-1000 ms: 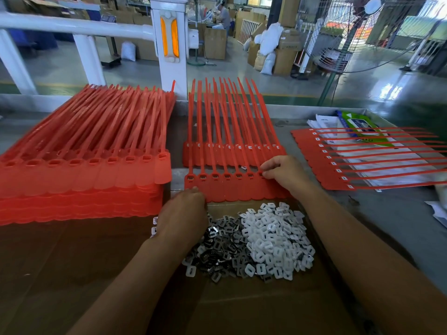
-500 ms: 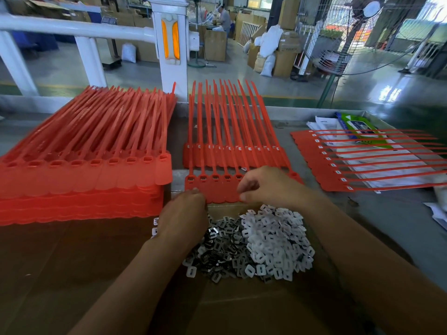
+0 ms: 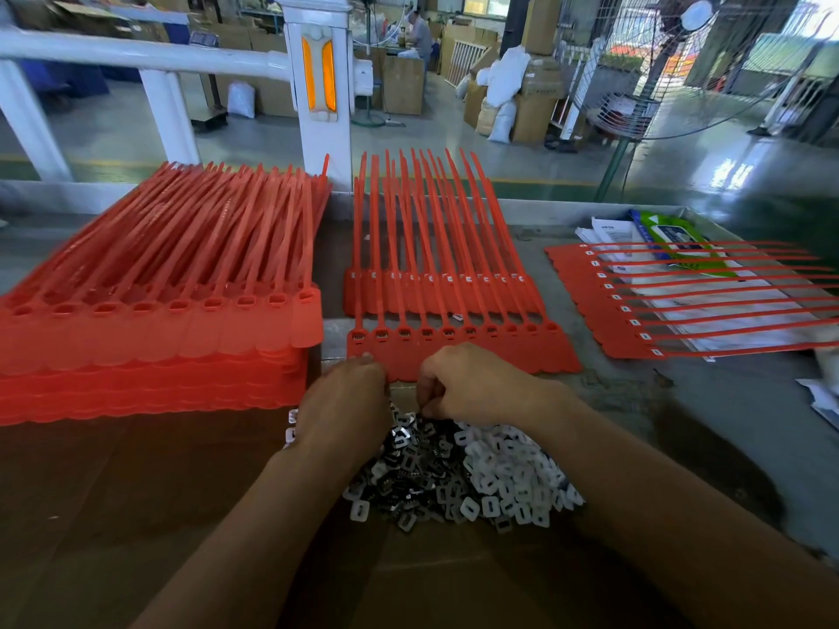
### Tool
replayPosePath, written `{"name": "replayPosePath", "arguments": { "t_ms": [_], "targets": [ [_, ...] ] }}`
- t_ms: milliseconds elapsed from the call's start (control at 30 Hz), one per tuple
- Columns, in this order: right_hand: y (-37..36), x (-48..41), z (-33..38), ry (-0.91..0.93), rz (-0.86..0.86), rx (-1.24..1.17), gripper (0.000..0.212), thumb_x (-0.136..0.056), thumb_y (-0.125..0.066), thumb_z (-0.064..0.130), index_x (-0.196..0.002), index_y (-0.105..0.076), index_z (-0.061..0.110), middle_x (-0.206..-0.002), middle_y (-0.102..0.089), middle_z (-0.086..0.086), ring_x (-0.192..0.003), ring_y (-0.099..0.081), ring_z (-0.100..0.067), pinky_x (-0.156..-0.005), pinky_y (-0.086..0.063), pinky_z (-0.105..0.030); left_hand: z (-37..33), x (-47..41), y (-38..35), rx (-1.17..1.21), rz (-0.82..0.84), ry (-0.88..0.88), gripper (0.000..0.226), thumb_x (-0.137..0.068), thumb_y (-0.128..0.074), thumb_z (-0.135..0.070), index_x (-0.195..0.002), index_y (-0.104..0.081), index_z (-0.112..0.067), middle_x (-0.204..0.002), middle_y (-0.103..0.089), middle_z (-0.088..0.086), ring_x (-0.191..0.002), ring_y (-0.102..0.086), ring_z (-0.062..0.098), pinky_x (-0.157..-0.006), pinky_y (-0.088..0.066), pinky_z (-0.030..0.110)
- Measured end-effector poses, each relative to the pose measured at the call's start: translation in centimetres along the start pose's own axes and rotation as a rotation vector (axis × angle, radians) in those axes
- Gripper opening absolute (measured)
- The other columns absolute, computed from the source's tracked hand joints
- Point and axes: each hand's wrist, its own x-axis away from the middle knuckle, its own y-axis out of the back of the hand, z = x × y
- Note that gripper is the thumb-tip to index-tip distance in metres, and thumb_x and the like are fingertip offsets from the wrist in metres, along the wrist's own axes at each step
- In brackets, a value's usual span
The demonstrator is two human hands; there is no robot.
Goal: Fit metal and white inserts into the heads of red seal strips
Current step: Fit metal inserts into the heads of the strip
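A sheet of joined red seal strips [image 3: 513, 351] lies in front of me, heads toward me, with metal inserts showing in several of its left heads. Below it sits a pile of metal inserts [image 3: 408, 465] beside a pile of white inserts [image 3: 508, 474]. My left hand [image 3: 345, 410] rests over the left part of the metal pile, its fingertips at the sheet's near edge; what it holds is hidden. My right hand [image 3: 472, 388] hovers at the top of the metal pile with curled fingers reaching into it.
A tall stack of red strip sheets [image 3: 154, 320] fills the left. Another sheet [image 3: 436, 283] lies behind the working one. A fitted sheet [image 3: 672, 301] lies at right over papers and a green packet [image 3: 672, 238]. Brown cardboard [image 3: 136, 515] covers the near table.
My right hand has moved from the right end of the sheet's heads leftward and down to the metal insert pile. My left hand has stayed put.
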Motion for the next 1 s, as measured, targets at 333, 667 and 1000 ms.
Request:
{"name": "replayPosePath", "arguments": {
  "t_ms": [333,667,1000],
  "targets": [
    [-0.3,0.3,0.5,0.035,-0.015,0.126,0.005,-0.086,-0.055,0.008,-0.089,-0.054,0.012,-0.102,-0.058,-0.007,-0.094,-0.053,-0.021,-0.074,-0.043,-0.031,0.0,0.2,0.0,0.006,-0.003,-0.008,0.034,-0.087,-0.044,-0.005,-0.116,-0.058,-0.015,-0.127,-0.054,0.001,-0.11,-0.054,0.019,-0.082,-0.045,0.03],
    [-0.2,0.4,-1.0,0.033,-0.085,-0.269,0.012,-0.087,-0.06,0.013,-0.096,-0.066,0.019,-0.076,-0.05,0.023,-0.07,-0.048,0.009,-0.058,-0.034,-0.006,0.1,0.1,0.0,0.0,-0.015,-0.022,0.031,-0.087,-0.041,-0.007,-0.108,-0.061,-0.016,-0.119,-0.057,0.0,-0.103,-0.056,0.02,-0.077,-0.045,0.03],
    [1.1,1.2,-2.8,-0.086,-0.183,-0.471,0.016,-0.091,-0.055,0.023,-0.076,-0.056,0.028,-0.077,-0.066,0.009,-0.071,-0.062,-0.001,-0.066,-0.046,-0.02,0.1,0.1,0.0,0.021,-0.03,-0.02,0.031,-0.088,-0.04,-0.006,-0.109,-0.062,-0.015,-0.121,-0.057,0.001,-0.105,-0.057,0.02,-0.082,-0.047,0.031]
  ]
}}
